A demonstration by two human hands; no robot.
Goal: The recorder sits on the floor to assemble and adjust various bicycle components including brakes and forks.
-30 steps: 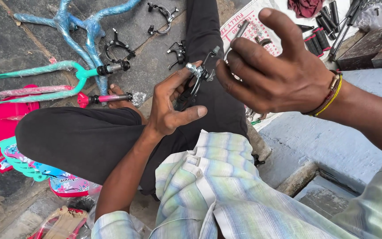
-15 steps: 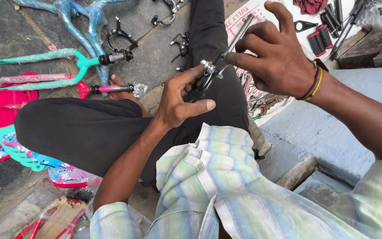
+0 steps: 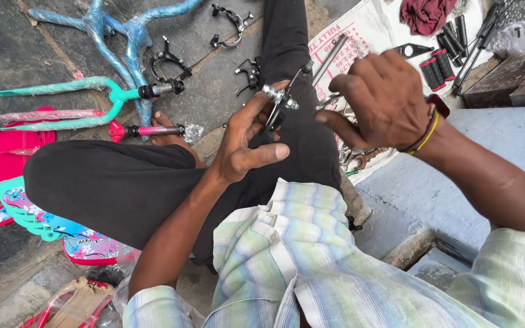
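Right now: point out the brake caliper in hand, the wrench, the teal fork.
brake caliper [image 3: 276,106], head view, on its arm by the bolt.
wrench [image 3: 330,58], head view, mid-shaft.
teal fork [image 3: 62,85], head view, upper blade.

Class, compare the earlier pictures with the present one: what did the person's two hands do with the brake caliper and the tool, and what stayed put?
The right hand, with its metal tool, drew back to the right, off the brake caliper; a gap now shows between them. The left hand kept its grip on the caliper over the lap. The bicycle forks and spare calipers on the ground stayed in place.
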